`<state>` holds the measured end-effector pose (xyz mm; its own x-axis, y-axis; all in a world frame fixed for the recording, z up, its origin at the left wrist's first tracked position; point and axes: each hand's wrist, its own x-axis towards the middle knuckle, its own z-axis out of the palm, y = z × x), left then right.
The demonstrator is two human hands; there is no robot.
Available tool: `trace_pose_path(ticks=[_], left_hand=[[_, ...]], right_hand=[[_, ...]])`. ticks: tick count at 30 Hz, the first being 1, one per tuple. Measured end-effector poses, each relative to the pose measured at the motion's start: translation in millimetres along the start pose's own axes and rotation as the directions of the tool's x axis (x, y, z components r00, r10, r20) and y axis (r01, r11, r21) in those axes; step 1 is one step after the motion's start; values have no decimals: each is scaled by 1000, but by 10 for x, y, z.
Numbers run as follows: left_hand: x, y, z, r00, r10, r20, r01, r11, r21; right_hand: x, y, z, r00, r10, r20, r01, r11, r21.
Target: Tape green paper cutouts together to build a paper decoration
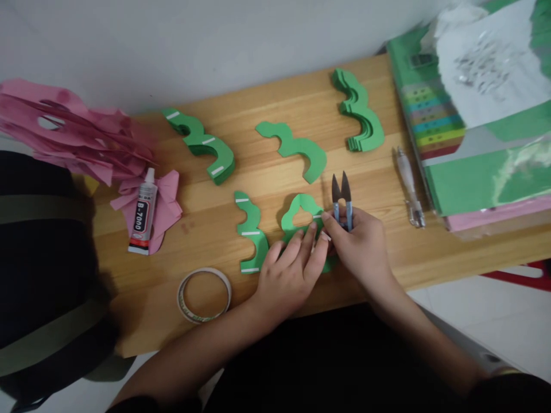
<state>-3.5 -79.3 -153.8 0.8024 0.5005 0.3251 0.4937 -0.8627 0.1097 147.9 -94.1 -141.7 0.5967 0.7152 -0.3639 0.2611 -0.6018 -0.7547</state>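
My left hand (290,269) lies with its fingers stretched out on a green curved paper piece (300,216) near the table's front edge. My right hand (359,244) grips small blue-handled thread snips (342,198), blades pointing away from me, and its fingertips pinch at a white tape strip on the same green piece. Just left lies another green wavy piece (251,232) with white tape strips.
On the wooden table (451,252): a stack of taped green pieces (202,143), a single green piece (295,148), a second green stack (361,115), a roll of double-sided tape (204,294), a B-7000 glue tube (143,213), pink paper scraps (73,135), a pen (408,186), paper sheets (482,115). A dark bag (43,264) sits at left.
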Motion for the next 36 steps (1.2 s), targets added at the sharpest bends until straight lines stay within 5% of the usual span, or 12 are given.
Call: trace_pose_path(ticks=[20, 30, 33, 36], left_hand=[[115, 43, 9, 998, -59, 4, 58, 996, 66], [141, 123, 10, 997, -78, 18, 75, 992, 97], [127, 80, 9, 990, -132, 55, 133, 991, -22], [116, 16, -22, 969, -196, 152, 225, 953, -203]], right_hand=[[4, -51, 5, 1000, 11, -7, -12, 998, -56], [160, -149, -126, 998, -10, 65, 28, 955, -297], [194, -81, -202, 997, 13, 71, 3, 978, -208], [192, 48, -267, 993, 9, 120, -16, 998, 54]])
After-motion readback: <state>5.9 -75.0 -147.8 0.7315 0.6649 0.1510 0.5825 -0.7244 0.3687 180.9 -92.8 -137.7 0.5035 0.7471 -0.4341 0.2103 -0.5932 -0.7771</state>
